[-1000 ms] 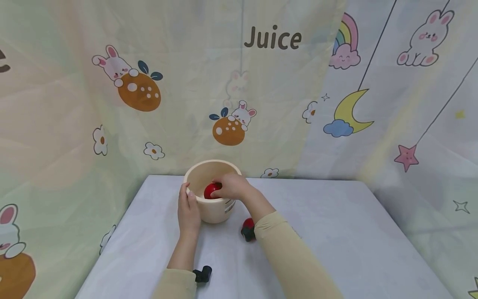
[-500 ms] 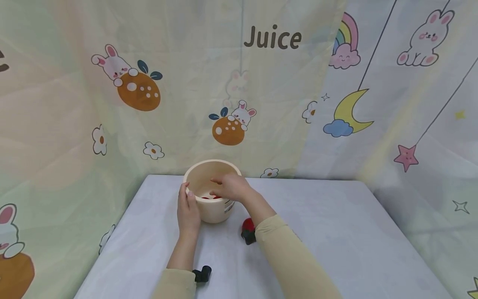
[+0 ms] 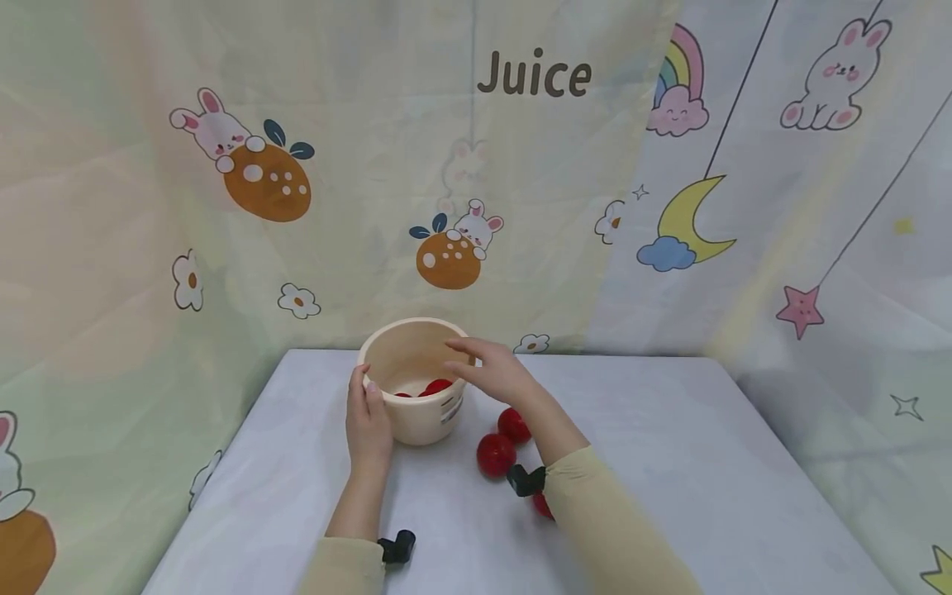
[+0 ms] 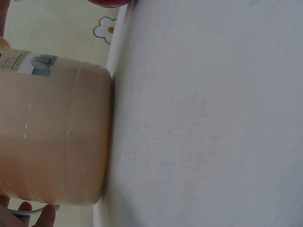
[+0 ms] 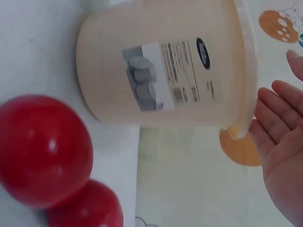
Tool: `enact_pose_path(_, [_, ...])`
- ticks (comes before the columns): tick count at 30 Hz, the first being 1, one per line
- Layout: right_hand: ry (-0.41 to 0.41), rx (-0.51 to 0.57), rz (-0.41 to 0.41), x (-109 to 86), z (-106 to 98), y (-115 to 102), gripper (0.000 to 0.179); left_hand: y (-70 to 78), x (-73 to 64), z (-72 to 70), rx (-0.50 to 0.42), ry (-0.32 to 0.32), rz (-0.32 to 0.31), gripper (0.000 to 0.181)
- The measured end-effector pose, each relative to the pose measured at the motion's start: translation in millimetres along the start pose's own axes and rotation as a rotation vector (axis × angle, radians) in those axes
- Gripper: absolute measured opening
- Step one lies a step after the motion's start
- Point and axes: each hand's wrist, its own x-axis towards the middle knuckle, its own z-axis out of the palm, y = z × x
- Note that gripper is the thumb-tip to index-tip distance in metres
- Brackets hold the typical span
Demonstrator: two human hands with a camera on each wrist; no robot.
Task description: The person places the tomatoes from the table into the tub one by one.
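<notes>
A cream plastic bucket point(image 3: 418, 423) stands upright at the back of the table; several glossy red balls point(image 3: 438, 387) lie inside, partly hidden by the near wall. My left hand point(image 3: 369, 426) grips its left side, fingers at the rim. In the left wrist view, fingertips point(image 4: 46, 216) show beside the bucket wall point(image 4: 52, 132). My right hand point(image 3: 498, 373), holding nothing, is at the right rim with fingers extended and spread. The right wrist view shows this hand point(image 5: 284, 127) beside the rim, palm visible, and the bucket's printed label point(image 5: 173, 75).
Outside the bucket, red balls point(image 3: 496, 455) lie on the white table point(image 3: 446, 521) near my right forearm, one partly hidden by the sleeve. Two appear close up in the right wrist view point(image 5: 45, 151). A patterned curtain point(image 3: 357, 273) hangs right behind the table.
My right hand let go of a red ball inside the bucket, then drew up and right to the rim. More balls on the table came into view. My left hand stayed on the bucket.
</notes>
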Motion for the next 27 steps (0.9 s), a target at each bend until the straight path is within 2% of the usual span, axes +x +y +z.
enact_pose_path(2, [0.026, 0.015, 0.012, -9.6, -6.8, 7.1, 0.053, -0.1, -0.2, -0.2, -0.007, 0.001, 0.005, 0.044])
enact_pose_path(6, [0.058, 0.010, -0.016, -30.3, -20.7, 26.6, 0.053, -0.4, 0.0, -0.3, -0.022, 0.004, 0.021, 0.044])
enact_pose_path(13, [0.052, 0.097, -0.022, -69.2, -40.3, 54.4, 0.051, -0.1, 0.4, 0.9, -0.013, 0.001, 0.007, 0.043])
enact_pose_path(23, [0.047, 0.167, 0.034, -111.3, -43.5, 84.2, 0.053, 0.2, -0.7, 0.6, -0.036, 0.016, 0.033, 0.044])
enact_pose_path(27, [0.052, 0.177, 0.049, -124.7, -40.7, 94.6, 0.055, -0.9, -0.2, 1.5, -0.034, 0.012, 0.017, 0.043])
